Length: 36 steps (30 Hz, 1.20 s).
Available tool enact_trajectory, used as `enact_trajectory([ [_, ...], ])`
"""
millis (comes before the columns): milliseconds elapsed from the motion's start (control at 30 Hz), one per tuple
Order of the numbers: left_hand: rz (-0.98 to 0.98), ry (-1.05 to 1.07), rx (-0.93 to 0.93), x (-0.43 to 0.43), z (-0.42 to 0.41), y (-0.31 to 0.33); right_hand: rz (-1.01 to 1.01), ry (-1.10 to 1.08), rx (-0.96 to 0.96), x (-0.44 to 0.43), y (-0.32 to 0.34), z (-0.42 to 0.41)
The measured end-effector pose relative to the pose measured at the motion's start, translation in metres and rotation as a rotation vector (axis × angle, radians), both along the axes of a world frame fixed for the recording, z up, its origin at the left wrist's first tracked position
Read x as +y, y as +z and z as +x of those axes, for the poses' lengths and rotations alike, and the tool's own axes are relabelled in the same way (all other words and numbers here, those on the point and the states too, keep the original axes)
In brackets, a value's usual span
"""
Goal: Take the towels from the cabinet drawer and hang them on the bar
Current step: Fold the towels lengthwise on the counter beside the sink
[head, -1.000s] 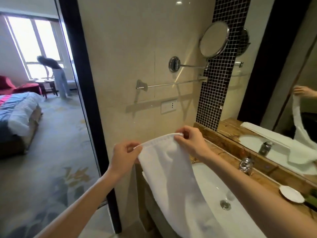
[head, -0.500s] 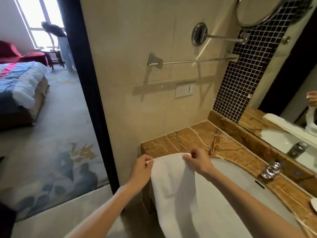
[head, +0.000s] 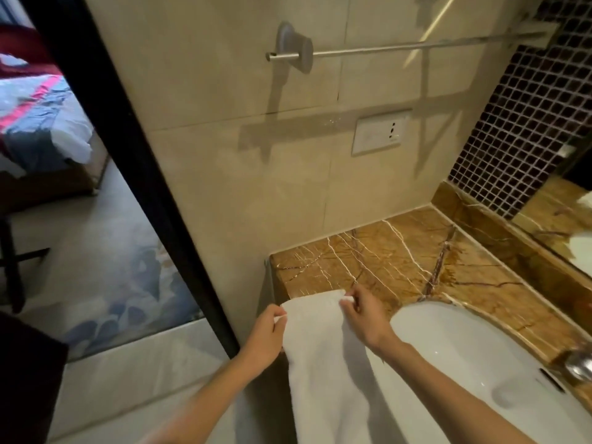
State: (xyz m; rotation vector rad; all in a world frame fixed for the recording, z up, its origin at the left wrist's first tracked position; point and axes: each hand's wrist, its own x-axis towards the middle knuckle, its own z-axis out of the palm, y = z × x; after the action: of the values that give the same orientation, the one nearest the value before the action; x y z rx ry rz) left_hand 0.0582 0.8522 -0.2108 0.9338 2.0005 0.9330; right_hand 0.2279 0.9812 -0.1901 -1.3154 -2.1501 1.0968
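A white towel hangs down from both my hands in front of the brown marble counter's left end. My left hand pinches its top left corner. My right hand pinches its top right corner, just above the counter's front edge. The chrome towel bar runs along the beige tiled wall high above, with nothing on it. The cabinet drawer is out of view.
The marble counter holds a white basin at lower right, with a chrome tap at the edge. A wall socket sits below the bar. A dark door frame on the left opens onto a carpeted bedroom.
My view has tilted down and closed in on the wall. Both hands, holding the towel's top edge, have dropped from chest height to the counter's front edge.
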Motion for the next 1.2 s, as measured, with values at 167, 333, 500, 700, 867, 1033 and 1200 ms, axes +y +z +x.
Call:
enact_trajectory([
  [167,-0.029,0.019,-0.005,0.018,0.003,-0.034,-0.012,-0.038,-0.078,0.022,-0.028,-0.001],
  [333,0.007,0.13,0.018,0.038,-0.006,-0.045,-0.024,-0.055,-0.131,0.032,-0.049,-0.008],
  [500,-0.038,0.192,0.039,0.044,-0.012,-0.062,-0.005,0.033,-0.203,0.035,-0.056,-0.023],
  [700,-0.029,0.266,-0.099,0.044,-0.015,-0.075,0.117,0.131,-0.424,0.042,-0.059,-0.037],
  [867,0.02,0.325,-0.2,0.054,-0.016,-0.077,0.074,0.073,-0.466,0.056,-0.065,-0.045],
  [1033,0.045,0.358,-0.215,0.061,-0.016,-0.084,0.052,0.041,-0.456,0.057,-0.064,-0.048],
  [1200,0.081,0.392,-0.236,0.06,-0.014,-0.09,0.036,-0.024,-0.385,0.055,-0.069,-0.048],
])
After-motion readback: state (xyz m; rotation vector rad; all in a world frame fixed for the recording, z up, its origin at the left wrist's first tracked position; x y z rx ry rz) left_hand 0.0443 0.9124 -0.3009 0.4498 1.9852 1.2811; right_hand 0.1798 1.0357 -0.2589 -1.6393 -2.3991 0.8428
